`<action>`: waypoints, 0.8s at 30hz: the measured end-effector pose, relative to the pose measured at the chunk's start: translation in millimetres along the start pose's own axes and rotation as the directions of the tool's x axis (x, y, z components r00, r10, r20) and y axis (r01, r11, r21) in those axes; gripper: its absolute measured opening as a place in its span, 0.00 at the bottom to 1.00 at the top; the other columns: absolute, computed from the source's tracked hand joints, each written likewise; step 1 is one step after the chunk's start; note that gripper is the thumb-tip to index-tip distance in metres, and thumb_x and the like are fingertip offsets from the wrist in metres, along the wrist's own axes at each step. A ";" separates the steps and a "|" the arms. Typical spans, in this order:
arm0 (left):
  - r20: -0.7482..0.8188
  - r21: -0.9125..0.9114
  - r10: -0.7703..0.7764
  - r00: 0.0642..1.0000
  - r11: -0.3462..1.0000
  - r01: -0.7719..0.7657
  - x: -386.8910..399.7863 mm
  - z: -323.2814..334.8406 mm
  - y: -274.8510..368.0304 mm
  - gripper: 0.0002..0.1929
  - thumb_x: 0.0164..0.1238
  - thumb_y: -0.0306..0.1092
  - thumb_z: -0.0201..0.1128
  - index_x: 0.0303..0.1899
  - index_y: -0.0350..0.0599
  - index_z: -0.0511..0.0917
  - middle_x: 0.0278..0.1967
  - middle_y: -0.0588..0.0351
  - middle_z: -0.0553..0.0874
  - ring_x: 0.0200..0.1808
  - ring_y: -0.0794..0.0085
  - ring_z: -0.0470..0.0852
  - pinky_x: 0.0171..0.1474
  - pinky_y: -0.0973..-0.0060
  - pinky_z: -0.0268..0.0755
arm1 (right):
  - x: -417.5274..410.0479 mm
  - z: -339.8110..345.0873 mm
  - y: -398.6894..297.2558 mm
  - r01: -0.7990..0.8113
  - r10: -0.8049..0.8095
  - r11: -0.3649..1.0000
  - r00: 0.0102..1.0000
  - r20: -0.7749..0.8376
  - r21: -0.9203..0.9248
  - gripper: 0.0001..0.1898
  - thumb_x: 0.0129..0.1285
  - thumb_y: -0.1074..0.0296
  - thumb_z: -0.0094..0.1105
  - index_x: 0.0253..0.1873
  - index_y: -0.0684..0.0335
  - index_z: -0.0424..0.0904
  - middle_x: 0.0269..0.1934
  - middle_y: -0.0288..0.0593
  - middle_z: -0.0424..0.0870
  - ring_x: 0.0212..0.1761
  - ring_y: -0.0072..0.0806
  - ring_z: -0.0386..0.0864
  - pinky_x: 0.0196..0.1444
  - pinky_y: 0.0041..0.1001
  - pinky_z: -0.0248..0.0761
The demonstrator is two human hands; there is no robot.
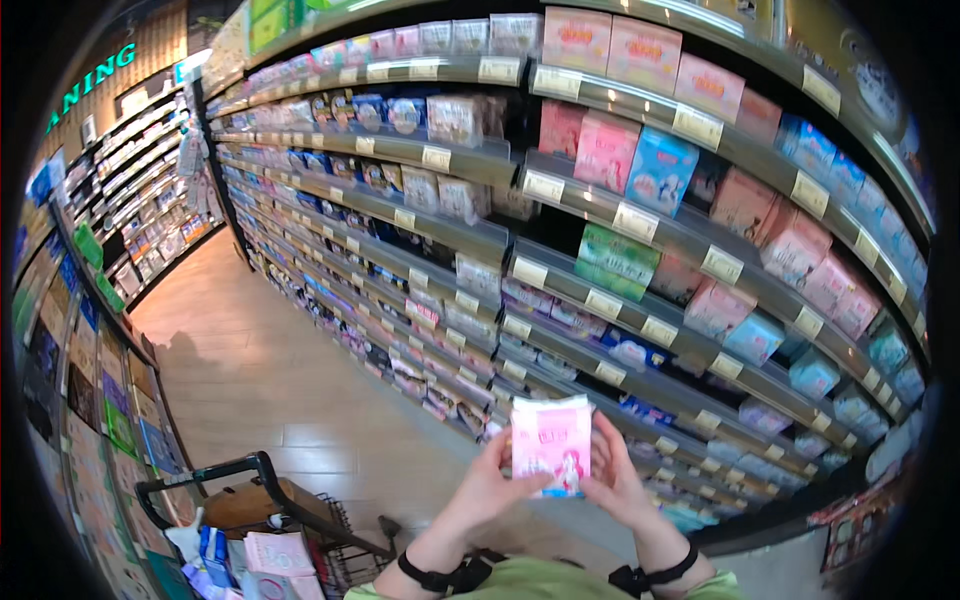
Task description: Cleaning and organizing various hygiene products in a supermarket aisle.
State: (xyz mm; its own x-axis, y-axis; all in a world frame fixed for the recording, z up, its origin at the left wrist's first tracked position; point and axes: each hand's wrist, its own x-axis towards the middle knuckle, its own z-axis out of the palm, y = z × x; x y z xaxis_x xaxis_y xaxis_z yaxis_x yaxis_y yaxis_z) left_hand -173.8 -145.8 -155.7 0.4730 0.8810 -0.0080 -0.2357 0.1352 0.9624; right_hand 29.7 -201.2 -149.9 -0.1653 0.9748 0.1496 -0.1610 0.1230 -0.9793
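Between both hands I hold a pink soft-wrapped package (551,439) upright in front of me, its printed face towards the camera. It bears writing and a cartoon figure. My left hand (499,480) grips its left side, thumb across the lower front. On the right side my right hand (611,465) has its thumb at the lower corner and its fingers partly behind the pack. The back of the package is hidden. Beyond it rises a long shelf unit (472,232) stocked with packets. A similar pink package (606,152) stands beside a blue package (663,171) on an upper shelf.
A shopping cart with a black handle (202,474) stands at lower left, holding a brown carton (259,504) and several packs, including pink ones (279,553). Left of the aisle floor (300,390) runs another stocked shelf (97,397). Price labels (634,221) line the shelf edges.
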 end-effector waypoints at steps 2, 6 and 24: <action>-0.011 -0.007 0.082 0.997 0.997 -0.082 7.9 -19.9 0.9 0.36 0.55 0.29 0.74 0.64 0.35 0.63 0.52 0.52 0.81 0.53 0.72 0.79 0.57 0.72 0.72 | 16.1 16.2 0.1 -0.011 0.011 0.999 1.000 0.009 0.050 0.44 0.63 0.79 0.59 0.76 0.61 0.36 0.72 0.49 0.52 0.72 0.35 0.56 0.71 0.35 0.54; 0.008 -0.059 0.109 0.994 0.992 -0.108 19.0 -45.5 8.8 0.39 0.56 0.33 0.74 0.66 0.35 0.61 0.54 0.50 0.80 0.55 0.71 0.79 0.60 0.72 0.69 | 40.6 36.2 -1.3 0.010 -0.008 0.997 1.000 -0.024 0.073 0.40 0.65 0.77 0.57 0.75 0.66 0.41 0.73 0.49 0.52 0.74 0.34 0.54 0.72 0.34 0.53; -0.054 -0.576 0.049 0.997 0.814 -0.072 89.9 -51.2 19.7 0.34 0.68 0.39 0.61 0.69 0.39 0.56 0.62 0.49 0.74 0.63 0.64 0.73 0.65 0.64 0.66 | 101.6 19.1 -21.7 0.399 -0.452 0.834 0.890 -0.057 -0.381 0.26 0.55 0.78 0.62 0.61 0.66 0.70 0.62 0.56 0.71 0.57 0.39 0.72 0.54 0.32 0.71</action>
State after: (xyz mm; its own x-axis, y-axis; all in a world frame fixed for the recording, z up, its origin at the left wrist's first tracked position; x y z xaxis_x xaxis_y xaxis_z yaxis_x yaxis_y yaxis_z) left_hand -179.4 -40.7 -151.3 0.4139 0.9100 0.0249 -0.7147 0.3079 0.6280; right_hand -2.2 -108.3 -110.8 -0.0190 0.8229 0.5679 0.1705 0.5623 -0.8092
